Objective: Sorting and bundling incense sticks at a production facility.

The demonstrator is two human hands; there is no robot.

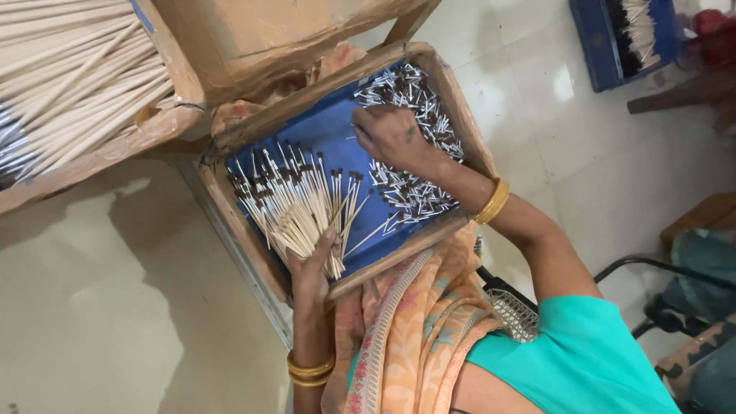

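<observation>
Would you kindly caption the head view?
Left hand fans tipped sticks over a blue tray; right hand reaches into small pieces.

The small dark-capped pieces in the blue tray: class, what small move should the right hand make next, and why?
Probably pinch one small piece from the pile and lift it. The right hand rests on the pile, and the left hand holds a fanned bundle of sticks, most already dark-tipped.

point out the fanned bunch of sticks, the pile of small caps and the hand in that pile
fanned bunch of sticks [295, 207], head view, on the middle of the fan
pile of small caps [414, 195], head view, on the lower heap
right hand [391, 136], head view, on the back of the hand
</observation>
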